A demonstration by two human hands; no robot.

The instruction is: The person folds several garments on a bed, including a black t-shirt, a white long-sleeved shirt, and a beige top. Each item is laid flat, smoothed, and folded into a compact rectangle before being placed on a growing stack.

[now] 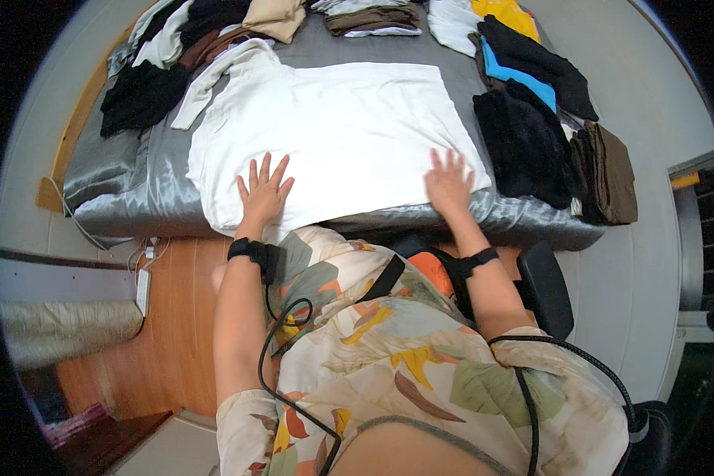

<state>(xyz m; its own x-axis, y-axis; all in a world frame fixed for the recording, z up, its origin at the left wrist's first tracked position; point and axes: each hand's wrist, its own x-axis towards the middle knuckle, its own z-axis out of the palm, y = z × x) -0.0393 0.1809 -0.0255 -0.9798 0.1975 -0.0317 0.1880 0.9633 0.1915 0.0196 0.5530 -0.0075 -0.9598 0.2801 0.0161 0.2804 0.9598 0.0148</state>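
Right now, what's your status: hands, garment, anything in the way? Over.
Left fingers and right fingers spread, on white top. Top laid out on grey bedspread, far-left sleeve extended. Black garment beside its right edge, not covering it.

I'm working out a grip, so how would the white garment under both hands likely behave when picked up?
The white garment would probably sag floppily, since its sleeve bends and its edges wave. It seems light for its size, lying spread and flat. Pushed, it may slide or bunch, as the grey sheet beneath looks glossy.
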